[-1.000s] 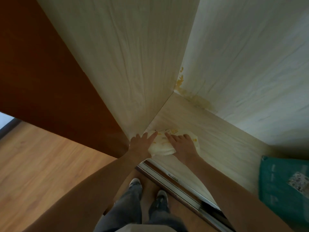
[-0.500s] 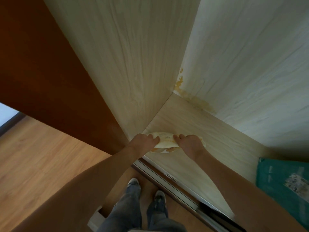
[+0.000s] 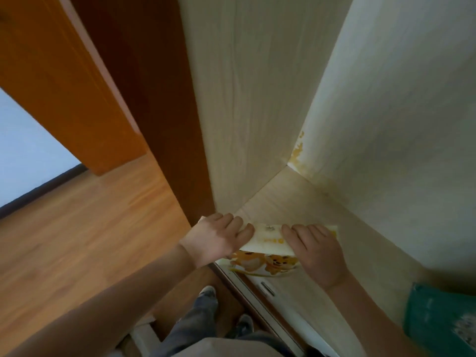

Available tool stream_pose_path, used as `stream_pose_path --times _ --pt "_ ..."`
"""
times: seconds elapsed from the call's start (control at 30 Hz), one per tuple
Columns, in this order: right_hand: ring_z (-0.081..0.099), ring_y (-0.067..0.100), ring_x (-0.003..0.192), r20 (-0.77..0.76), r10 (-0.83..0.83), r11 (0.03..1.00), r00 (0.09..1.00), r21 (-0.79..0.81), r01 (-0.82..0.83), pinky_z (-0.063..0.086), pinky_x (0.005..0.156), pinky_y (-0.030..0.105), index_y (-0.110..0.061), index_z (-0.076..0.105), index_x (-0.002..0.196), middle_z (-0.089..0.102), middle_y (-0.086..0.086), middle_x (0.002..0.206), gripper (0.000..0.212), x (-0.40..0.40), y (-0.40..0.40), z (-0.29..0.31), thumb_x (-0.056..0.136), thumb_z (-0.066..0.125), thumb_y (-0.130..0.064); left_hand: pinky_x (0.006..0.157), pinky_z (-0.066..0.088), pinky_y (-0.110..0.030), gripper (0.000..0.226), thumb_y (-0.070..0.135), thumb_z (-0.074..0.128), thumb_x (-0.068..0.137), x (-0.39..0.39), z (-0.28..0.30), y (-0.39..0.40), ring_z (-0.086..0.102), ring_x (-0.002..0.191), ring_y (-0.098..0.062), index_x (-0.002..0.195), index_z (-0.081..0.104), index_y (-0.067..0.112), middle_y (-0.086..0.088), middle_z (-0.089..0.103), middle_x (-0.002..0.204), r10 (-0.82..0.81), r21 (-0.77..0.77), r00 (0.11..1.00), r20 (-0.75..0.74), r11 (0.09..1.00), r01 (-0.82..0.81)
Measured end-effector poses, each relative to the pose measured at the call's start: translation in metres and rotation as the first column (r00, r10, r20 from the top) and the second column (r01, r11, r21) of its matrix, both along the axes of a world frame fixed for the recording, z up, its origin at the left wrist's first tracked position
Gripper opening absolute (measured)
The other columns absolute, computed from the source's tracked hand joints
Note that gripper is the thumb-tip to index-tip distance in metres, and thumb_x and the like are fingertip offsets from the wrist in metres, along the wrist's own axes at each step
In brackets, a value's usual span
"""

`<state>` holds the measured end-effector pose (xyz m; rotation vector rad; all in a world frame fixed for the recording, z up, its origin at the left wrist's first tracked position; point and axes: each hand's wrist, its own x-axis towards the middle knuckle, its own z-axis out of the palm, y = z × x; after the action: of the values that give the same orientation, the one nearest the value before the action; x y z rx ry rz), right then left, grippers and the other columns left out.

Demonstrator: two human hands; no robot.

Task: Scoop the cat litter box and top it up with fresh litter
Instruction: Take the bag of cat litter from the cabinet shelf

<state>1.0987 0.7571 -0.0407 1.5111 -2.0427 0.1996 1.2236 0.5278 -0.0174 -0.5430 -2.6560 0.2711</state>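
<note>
A cream bag point(image 3: 268, 237) with an orange cartoon animal print stands at the front edge of the pale wood closet floor point(image 3: 304, 202). My left hand point(image 3: 221, 239) grips its left end, fingers curled over the top edge. My right hand point(image 3: 315, 251) grips the right end the same way. The printed front face hangs over the closet's sliding rail point(image 3: 266, 288). No litter box or scoop is in view.
A teal package point(image 3: 443, 323) lies on the closet floor at the lower right. An orange stain point(image 3: 298, 150) marks the back corner. A brown closet side panel point(image 3: 159, 112) and an orange door point(image 3: 59, 81) stand left, above the wooden room floor point(image 3: 77, 228). My feet are below.
Both hands went from lying flat on the bag to gripping it, and the bag has been raised onto its edge and pulled to the closet's front.
</note>
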Motion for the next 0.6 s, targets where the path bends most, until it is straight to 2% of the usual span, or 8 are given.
stream_pose_path --times 0.07,0.17,0.3,0.43,0.6 --pt "0.060 0.022 0.064 -0.042 0.058 0.996 0.997 -0.067 -0.060 0.041 0.067 0.032 -0.008 0.057 0.108 0.066 0.008 0.081 0.019 0.011 -0.005 0.012 0.089 0.058 -0.008 0.052 0.046 -0.030 0.024 0.012 0.059 0.086 0.025 0.009 0.002 0.056 0.062 -0.020 0.110 0.056 0.010 -0.006 0.061 0.081 0.066 0.009 0.997 -0.035 0.998 -0.066" --pt "0.060 0.021 0.062 -0.065 0.176 0.973 0.982 -0.143 -0.184 0.042 0.063 0.032 -0.006 0.066 0.101 0.066 0.008 0.078 0.015 0.028 -0.022 0.027 0.087 0.068 -0.010 0.051 0.047 -0.029 0.024 0.015 0.061 0.090 0.064 0.020 0.004 0.056 0.062 -0.019 0.112 0.055 0.010 -0.006 0.063 0.083 0.176 0.024 0.983 -0.050 0.984 -0.175" --pt "0.060 0.019 0.062 -0.051 0.323 0.929 0.945 -0.174 -0.327 0.045 0.058 0.030 -0.008 0.065 0.098 0.064 0.005 0.075 0.024 0.048 -0.056 0.034 0.082 0.076 -0.020 0.048 0.045 -0.030 0.013 0.014 0.052 0.096 0.112 0.030 -0.001 0.054 0.059 -0.019 0.104 0.062 0.010 -0.006 0.062 0.078 0.336 -0.008 0.938 -0.081 0.941 -0.338" --pt "0.061 0.020 0.064 -0.033 0.450 0.877 0.892 -0.171 -0.449 0.044 0.061 0.032 -0.007 0.072 0.096 0.065 0.006 0.076 0.010 0.070 -0.099 0.031 0.088 0.069 -0.012 0.049 0.043 -0.031 0.014 0.010 0.050 0.096 0.159 0.029 -0.014 0.053 0.059 -0.020 0.106 0.059 0.010 -0.006 0.060 0.078 0.491 -0.041 0.867 -0.085 0.868 -0.495" --pt "0.062 0.022 0.064 -0.004 0.615 0.773 0.788 -0.190 -0.605 0.048 0.060 0.032 -0.006 0.074 0.093 0.067 0.007 0.077 0.013 0.106 -0.170 0.028 0.093 0.063 -0.013 0.049 0.041 -0.032 0.017 0.007 0.045 0.096 0.218 0.028 -0.042 0.052 0.058 -0.021 0.108 0.057 0.010 -0.006 0.059 0.077 0.654 -0.051 0.752 -0.086 0.751 -0.659"
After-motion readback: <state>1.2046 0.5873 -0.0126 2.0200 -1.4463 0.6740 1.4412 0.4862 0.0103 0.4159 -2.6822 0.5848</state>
